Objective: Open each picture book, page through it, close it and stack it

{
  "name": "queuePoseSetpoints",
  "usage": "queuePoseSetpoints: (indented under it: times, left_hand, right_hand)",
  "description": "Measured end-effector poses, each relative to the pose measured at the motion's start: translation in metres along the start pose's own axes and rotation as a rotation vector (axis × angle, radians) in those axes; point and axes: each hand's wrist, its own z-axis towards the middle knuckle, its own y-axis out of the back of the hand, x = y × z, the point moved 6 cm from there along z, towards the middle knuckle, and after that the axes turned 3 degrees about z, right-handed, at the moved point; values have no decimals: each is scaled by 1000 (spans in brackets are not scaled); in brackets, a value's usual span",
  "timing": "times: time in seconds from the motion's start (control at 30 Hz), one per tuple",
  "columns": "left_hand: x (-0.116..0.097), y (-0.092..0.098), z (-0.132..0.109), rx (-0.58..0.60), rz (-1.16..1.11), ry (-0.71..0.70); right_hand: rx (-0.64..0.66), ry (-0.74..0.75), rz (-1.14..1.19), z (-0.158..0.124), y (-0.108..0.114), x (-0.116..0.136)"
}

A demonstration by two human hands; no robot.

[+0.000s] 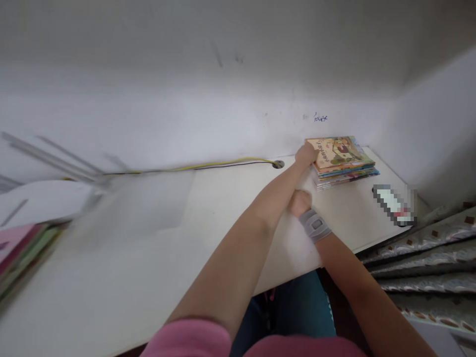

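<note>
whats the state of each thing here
book stack, lying flat against the wall
left hand, touching the stack's corner
right hand, curled into a fist
wrist brace, strapped on the right wrist
cable, lying along the wall to a desk grommet
pixelated item, obscured, state unclear

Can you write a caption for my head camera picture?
Left hand touches stacked picture books on a white desk; right hand, in a gray wrist brace, rests nearby.
</note>
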Motion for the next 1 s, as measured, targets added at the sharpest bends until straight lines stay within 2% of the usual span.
queuePoseSetpoints:
  times: [0.13,0.23,0.33,0.47,0.53,0.6,0.7,0.83,1.0]
  left_hand:
    - [4,55,-30,-67,236,39]
    - [17,107,-76,-13,546,-40]
    - [55,171,-140,11,778,-20]
    - [122,273,-222,-162,1035,273]
    - [149,307,-251,-197,1097,392]
    - [168,324,-269,-182,1101,476]
    - [182,323,-281,-141,1050,532]
    - [188,315,-283,-162,999,522]
    - [204,330,-282,-235,872,480]
  right_hand:
    - [-55,-16,-24,0,1,-1]
    - [-78,-17,-35,0,1,-1]
    - [-91,-19,-35,0,-2,-1]
    - [-124,-35,-33,0,-6,-3]
    - [-147,-45,-29,0,-8,-4]
    - [-156,-48,-21,0,-10,-6]
    - [-161,-61,-5,1,-11,-8]
    - [-171,-92,10,1,-10,-12]
    - [-189,-105,-12,1,-9,-13]
